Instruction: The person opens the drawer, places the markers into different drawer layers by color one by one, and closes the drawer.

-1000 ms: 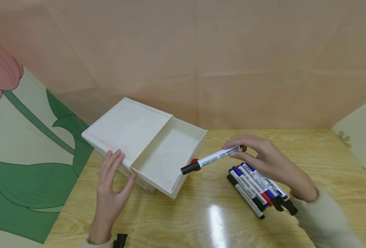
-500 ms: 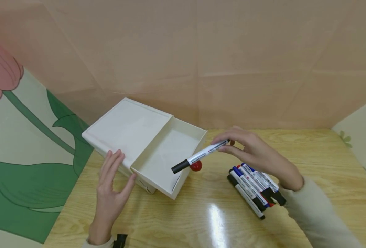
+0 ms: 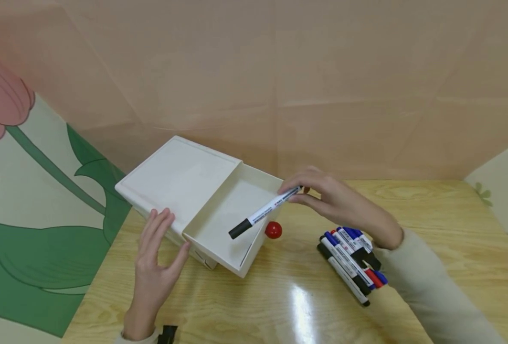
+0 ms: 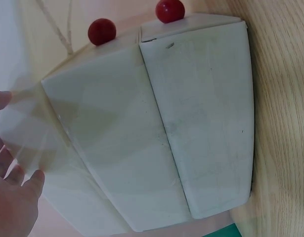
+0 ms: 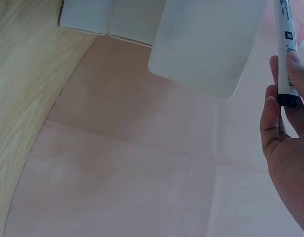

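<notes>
A white drawer box point(image 3: 183, 179) stands on the table, its top drawer point(image 3: 254, 253) pulled out toward the right. My left hand point(image 3: 153, 267) is at the box's near side, fingers straight, with fingertips by the lid's edge. In the left wrist view its fingers point(image 4: 35, 182) lie by the top of the box. My right hand point(image 3: 333, 200) pinches a whiteboard marker point(image 3: 267, 210) by its rear end. The marker slants over the drawer, black cap down and to the left. The right wrist view shows the marker point(image 5: 286, 44) between thumb and fingers.
A red ball knob point(image 3: 273, 230) sticks out from the drawer front; the left wrist view has another red knob point(image 4: 170, 10). Several markers point(image 3: 344, 267) with black, blue and red caps lie in a row on the table point(image 3: 271, 306), partly under my right forearm.
My right hand has moved left with the marker, bringing it from beside the drawer front to above the drawer, and tilted it more steeply. My left hand has stayed in place.
</notes>
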`<state>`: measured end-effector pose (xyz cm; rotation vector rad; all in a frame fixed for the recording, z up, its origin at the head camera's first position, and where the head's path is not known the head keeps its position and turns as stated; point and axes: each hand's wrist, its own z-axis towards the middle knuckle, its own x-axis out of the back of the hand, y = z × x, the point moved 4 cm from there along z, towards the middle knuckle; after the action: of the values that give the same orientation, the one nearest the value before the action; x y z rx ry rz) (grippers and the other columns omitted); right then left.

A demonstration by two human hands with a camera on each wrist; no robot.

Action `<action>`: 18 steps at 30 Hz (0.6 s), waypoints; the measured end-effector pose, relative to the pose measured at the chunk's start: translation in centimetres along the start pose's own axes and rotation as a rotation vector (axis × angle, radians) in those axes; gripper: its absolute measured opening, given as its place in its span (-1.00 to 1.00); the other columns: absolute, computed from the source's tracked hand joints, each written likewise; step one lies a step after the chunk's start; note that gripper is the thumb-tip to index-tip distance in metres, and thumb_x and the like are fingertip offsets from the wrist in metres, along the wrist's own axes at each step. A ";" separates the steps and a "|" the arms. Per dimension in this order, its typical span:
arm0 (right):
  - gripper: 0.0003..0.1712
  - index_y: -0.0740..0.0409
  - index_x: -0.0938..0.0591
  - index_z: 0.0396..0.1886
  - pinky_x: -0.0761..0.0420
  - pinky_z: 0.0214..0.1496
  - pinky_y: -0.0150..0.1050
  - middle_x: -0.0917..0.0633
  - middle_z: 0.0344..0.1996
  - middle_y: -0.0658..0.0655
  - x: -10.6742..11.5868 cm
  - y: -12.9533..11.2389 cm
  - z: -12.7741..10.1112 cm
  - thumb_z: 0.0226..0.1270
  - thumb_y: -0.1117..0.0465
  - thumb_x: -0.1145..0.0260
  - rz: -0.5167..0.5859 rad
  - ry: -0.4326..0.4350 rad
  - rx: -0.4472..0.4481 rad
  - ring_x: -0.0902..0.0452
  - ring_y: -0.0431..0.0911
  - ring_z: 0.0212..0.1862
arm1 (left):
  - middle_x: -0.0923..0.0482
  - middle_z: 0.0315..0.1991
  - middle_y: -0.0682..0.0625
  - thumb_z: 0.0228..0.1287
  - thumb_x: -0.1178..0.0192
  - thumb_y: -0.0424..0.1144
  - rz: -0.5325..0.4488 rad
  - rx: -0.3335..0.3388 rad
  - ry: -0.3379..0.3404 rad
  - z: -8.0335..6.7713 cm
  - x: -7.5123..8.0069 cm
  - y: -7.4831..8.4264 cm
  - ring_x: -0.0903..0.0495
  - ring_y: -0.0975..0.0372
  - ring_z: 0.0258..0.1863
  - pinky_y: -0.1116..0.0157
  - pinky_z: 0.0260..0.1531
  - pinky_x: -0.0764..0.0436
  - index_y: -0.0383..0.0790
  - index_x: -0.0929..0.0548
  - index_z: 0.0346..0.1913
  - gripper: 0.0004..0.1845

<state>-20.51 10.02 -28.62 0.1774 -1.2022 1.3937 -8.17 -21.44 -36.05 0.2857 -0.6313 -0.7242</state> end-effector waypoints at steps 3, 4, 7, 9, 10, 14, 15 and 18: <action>-0.65 0.03 -0.69 -0.03 -0.54 0.01 -0.28 -0.75 -0.09 -0.05 -0.2 -0.1 0.3 0.20 0.41 -0.40 0.005 -0.004 0.026 -0.52 -0.21 -0.05 | -0.45 0.31 -0.33 0.38 -0.18 0.04 0.001 0.008 -0.002 0.0 0.0 0.1 -0.20 -0.07 0.50 0.25 0.59 -0.14 -0.40 -0.51 0.28 -0.38; -0.65 0.03 -0.69 -0.03 -0.55 0.02 -0.28 -0.75 -0.09 -0.05 -0.3 -0.1 0.4 0.20 0.42 -0.40 0.004 -0.005 0.032 -0.53 -0.20 -0.05 | -0.45 0.31 -0.33 0.37 -0.18 0.03 0.001 0.011 -0.003 0.0 0.0 0.1 -0.20 -0.07 0.50 0.25 0.59 -0.14 -0.40 -0.51 0.28 -0.38; -0.65 0.04 -0.69 -0.03 -0.56 0.03 -0.26 -0.75 -0.08 -0.04 -0.6 -0.1 0.6 0.20 0.42 -0.40 0.007 -0.006 0.042 -0.54 -0.18 -0.03 | -0.45 0.32 -0.32 0.33 -0.23 -0.03 -0.001 0.014 -0.006 0.0 0.0 0.1 -0.20 -0.06 0.51 0.25 0.59 -0.13 -0.39 -0.51 0.28 -0.40; -0.65 0.06 -0.69 -0.03 -0.56 0.05 -0.25 -0.75 -0.07 -0.02 -0.8 -0.1 0.8 0.19 0.42 -0.40 0.001 -0.005 0.050 -0.54 -0.16 -0.02 | -0.45 0.32 -0.32 0.30 -0.25 -0.09 -0.004 0.014 -0.009 0.0 0.0 0.1 -0.20 -0.06 0.51 0.24 0.59 -0.13 -0.39 -0.51 0.28 -0.41; -0.65 0.07 -0.68 -0.03 -0.56 0.05 -0.24 -0.75 -0.07 -0.02 -0.9 -0.1 0.9 0.20 0.43 -0.40 -0.003 -0.007 0.053 -0.54 -0.15 -0.01 | -0.45 0.32 -0.31 0.28 -0.27 -0.12 -0.004 0.014 -0.011 0.0 0.0 0.1 -0.20 -0.06 0.51 0.24 0.59 -0.13 -0.39 -0.51 0.28 -0.41; -0.67 0.09 -0.67 -0.03 -0.56 0.09 -0.20 -0.73 -0.07 -0.01 -1.2 -0.1 1.3 0.22 0.42 -0.38 -0.019 -0.019 0.075 -0.55 -0.13 0.00 | -0.44 0.33 -0.30 0.20 -0.31 -0.22 -0.006 0.017 -0.015 -0.1 0.0 0.1 -0.19 -0.06 0.51 0.24 0.59 -0.12 -0.38 -0.51 0.29 -0.41; -0.69 0.09 -0.67 -0.04 -0.56 0.10 -0.20 -0.73 -0.08 -0.01 -1.2 -0.1 1.4 0.23 0.41 -0.38 -0.021 -0.024 0.076 -0.55 -0.13 0.00 | -0.44 0.33 -0.30 0.20 -0.31 -0.22 -0.006 0.017 -0.015 -0.1 0.0 0.1 -0.19 -0.06 0.51 0.24 0.59 -0.12 -0.38 -0.51 0.29 -0.41; -0.71 0.09 -0.67 -0.05 -0.57 0.12 -0.17 -0.72 -0.08 -0.03 -1.4 0.0 1.6 0.25 0.40 -0.37 -0.020 -0.044 0.069 -0.55 -0.14 0.01 | -0.44 0.33 -0.31 0.27 -0.28 -0.14 -0.007 0.013 -0.015 -0.1 -0.1 0.1 -0.19 -0.06 0.51 0.23 0.60 -0.12 -0.39 -0.50 0.29 -0.41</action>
<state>-20.97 7.91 -28.90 0.2687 -1.1856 1.4217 -8.13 -21.34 -36.10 0.2950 -0.6494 -0.7292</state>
